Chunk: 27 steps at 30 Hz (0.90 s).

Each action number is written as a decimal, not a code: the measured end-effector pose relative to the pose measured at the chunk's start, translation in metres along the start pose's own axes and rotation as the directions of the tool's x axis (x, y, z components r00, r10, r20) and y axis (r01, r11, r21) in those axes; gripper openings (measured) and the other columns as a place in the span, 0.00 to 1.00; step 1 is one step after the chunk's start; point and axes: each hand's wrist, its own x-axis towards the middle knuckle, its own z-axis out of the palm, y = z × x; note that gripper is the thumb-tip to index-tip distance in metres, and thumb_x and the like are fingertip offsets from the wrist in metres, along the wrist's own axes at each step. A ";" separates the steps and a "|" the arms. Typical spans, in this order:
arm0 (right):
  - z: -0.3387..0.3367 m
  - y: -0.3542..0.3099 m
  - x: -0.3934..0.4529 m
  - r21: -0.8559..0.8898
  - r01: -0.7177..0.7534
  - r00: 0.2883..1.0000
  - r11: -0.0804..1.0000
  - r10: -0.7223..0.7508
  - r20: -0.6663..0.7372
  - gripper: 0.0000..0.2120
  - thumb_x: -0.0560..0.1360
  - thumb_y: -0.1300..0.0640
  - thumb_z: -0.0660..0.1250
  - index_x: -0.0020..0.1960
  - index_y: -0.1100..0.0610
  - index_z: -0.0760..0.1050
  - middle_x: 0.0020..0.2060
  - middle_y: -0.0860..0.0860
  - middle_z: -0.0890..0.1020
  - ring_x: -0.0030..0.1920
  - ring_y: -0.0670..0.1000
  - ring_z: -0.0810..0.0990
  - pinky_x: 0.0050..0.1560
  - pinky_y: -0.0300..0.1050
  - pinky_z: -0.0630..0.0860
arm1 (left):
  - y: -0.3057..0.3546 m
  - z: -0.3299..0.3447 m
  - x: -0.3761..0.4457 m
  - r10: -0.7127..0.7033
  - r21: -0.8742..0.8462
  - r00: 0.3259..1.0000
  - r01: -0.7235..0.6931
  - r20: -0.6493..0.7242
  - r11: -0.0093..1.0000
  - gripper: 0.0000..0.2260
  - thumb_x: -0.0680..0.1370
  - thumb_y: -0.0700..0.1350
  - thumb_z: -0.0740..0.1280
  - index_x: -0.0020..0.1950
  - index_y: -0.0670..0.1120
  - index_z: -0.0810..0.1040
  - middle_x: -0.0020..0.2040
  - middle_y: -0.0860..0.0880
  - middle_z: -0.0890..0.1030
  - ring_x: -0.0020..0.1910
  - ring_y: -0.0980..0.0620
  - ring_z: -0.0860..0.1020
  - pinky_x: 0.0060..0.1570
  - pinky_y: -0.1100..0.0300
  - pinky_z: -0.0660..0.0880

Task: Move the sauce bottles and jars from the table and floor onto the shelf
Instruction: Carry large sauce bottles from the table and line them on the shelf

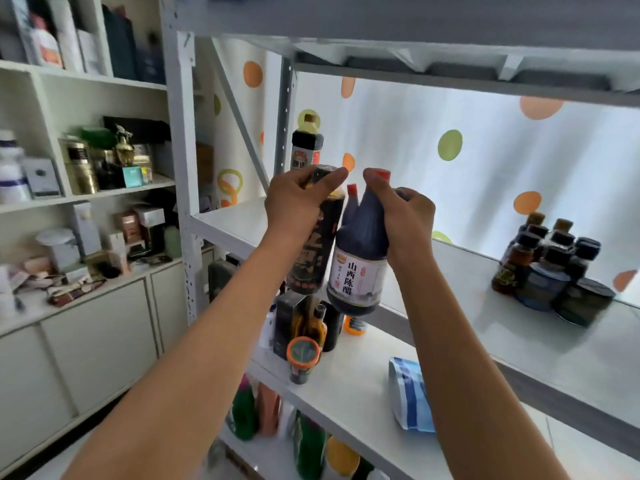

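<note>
Both arms reach up to the white shelf [540, 344]. The left hand [298, 199] has its grip curled round a tall dark sauce bottle [313, 251]; the right hand [401, 216] clasps a red-capped vinegar bottle [360, 268], held touching just before the shelf edge.

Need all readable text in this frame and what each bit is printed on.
"山西陈醋": white label of the vinegar bottle that the right hand grips by the neck.
"酿造": label of the dark bottle standing at the back of the shelf, partly hidden.
Tall dark bottle in the left hand: large characters, too blurred to read.
Small bottles and jars on the right: labels too small.
</note>
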 end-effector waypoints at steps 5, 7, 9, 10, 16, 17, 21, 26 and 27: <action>-0.004 0.024 0.063 0.012 -0.006 1.000 1.000 0.006 -0.026 0.25 0.64 0.45 0.81 0.25 0.56 0.67 0.24 0.50 0.69 0.28 0.50 0.71 0.34 0.44 0.71 | -0.029 0.043 0.040 -0.031 0.032 0.999 0.033 -0.044 0.999 0.10 0.68 0.61 0.75 0.39 0.56 0.84 0.39 0.54 0.85 0.42 0.51 0.84 0.51 0.46 0.80; 0.001 0.031 0.081 0.010 -0.023 1.000 1.000 0.023 0.003 0.24 0.64 0.45 0.81 0.29 0.59 0.70 0.27 0.54 0.69 0.30 0.50 0.70 0.34 0.44 0.71 | -0.040 0.054 0.054 -0.051 0.046 0.994 0.055 -0.093 0.997 0.11 0.67 0.63 0.74 0.39 0.56 0.84 0.40 0.55 0.85 0.42 0.51 0.84 0.52 0.45 0.80; 0.005 0.037 0.096 0.018 -0.022 1.000 1.000 0.022 0.010 0.24 0.64 0.46 0.81 0.30 0.60 0.70 0.28 0.56 0.68 0.30 0.50 0.69 0.34 0.44 0.69 | -0.049 0.062 0.066 -0.082 0.057 0.990 0.089 -0.114 0.994 0.13 0.66 0.65 0.74 0.39 0.57 0.83 0.40 0.56 0.85 0.43 0.51 0.84 0.53 0.45 0.79; 0.004 0.040 0.106 0.014 -0.017 1.000 1.000 0.017 0.007 0.24 0.64 0.46 0.81 0.29 0.60 0.70 0.28 0.56 0.67 0.30 0.51 0.68 0.33 0.44 0.67 | -0.053 0.069 0.072 -0.096 0.063 0.988 0.104 -0.122 0.993 0.13 0.66 0.65 0.74 0.40 0.56 0.83 0.40 0.56 0.85 0.43 0.51 0.84 0.53 0.45 0.79; 0.008 0.049 0.131 -0.006 -0.019 1.000 1.000 0.019 0.015 0.25 0.64 0.45 0.80 0.27 0.57 0.67 0.26 0.54 0.65 0.30 0.51 0.66 0.34 0.45 0.65 | -0.072 0.083 0.089 -0.133 0.008 0.986 0.135 -0.104 0.991 0.16 0.68 0.63 0.73 0.46 0.52 0.83 0.43 0.54 0.85 0.45 0.50 0.83 0.53 0.46 0.80; 0.007 0.051 0.132 -0.005 -0.014 1.000 1.000 0.014 0.008 0.24 0.64 0.45 0.80 0.28 0.58 0.69 0.27 0.55 0.66 0.30 0.50 0.67 0.34 0.45 0.66 | -0.075 0.085 0.090 -0.138 -0.023 0.988 0.137 -0.075 0.990 0.15 0.70 0.61 0.73 0.47 0.51 0.83 0.43 0.53 0.85 0.45 0.49 0.83 0.54 0.45 0.80; 0.010 0.056 0.133 -0.031 0.012 0.999 0.999 -0.013 -0.043 0.23 0.66 0.45 0.79 0.27 0.57 0.69 0.26 0.53 0.70 0.30 0.50 0.71 0.35 0.45 0.70 | -0.082 0.085 0.087 -0.105 -0.033 0.994 0.105 0.010 0.994 0.10 0.76 0.58 0.68 0.51 0.53 0.78 0.50 0.50 0.83 0.51 0.50 0.81 0.57 0.48 0.78; 0.014 0.062 0.129 -0.104 0.089 0.992 0.991 -0.097 -0.075 0.20 0.70 0.45 0.76 0.29 0.53 0.71 0.24 0.44 0.72 0.29 0.46 0.72 0.36 0.42 0.72 | -0.099 0.070 0.074 -0.038 -0.007 0.991 0.040 0.128 0.999 0.16 0.80 0.54 0.64 0.65 0.51 0.71 0.57 0.49 0.80 0.55 0.53 0.80 0.52 0.59 0.77; 0.014 0.065 0.128 -0.117 0.106 0.991 0.987 -0.115 -0.072 0.18 0.71 0.44 0.75 0.32 0.54 0.73 0.26 0.44 0.73 0.31 0.46 0.73 0.38 0.43 0.72 | -0.104 0.066 0.070 -0.056 0.015 0.987 0.055 0.153 0.998 0.19 0.79 0.54 0.65 0.68 0.51 0.68 0.59 0.50 0.79 0.56 0.54 0.79 0.53 0.61 0.76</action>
